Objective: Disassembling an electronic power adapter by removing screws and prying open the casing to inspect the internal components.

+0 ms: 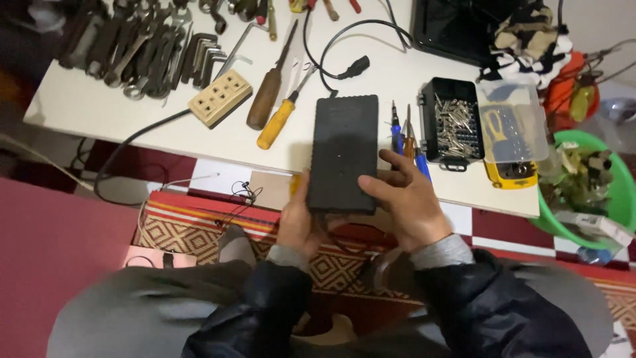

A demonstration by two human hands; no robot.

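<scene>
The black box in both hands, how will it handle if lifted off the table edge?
The black box looks rigid and flat, so it probably won't flex. Its smooth matte top may slip a little. The left hand and right hand both grip its near end, hinting at some weight.

1. Cool, even light falls brightest on the white rectangular tabletop.
2. The corners darken, especially the upper left.
3. Motion blur smears the dark padded jacket sleeves and knees below.
4. Soft shadows, no harsh glare.
</scene>
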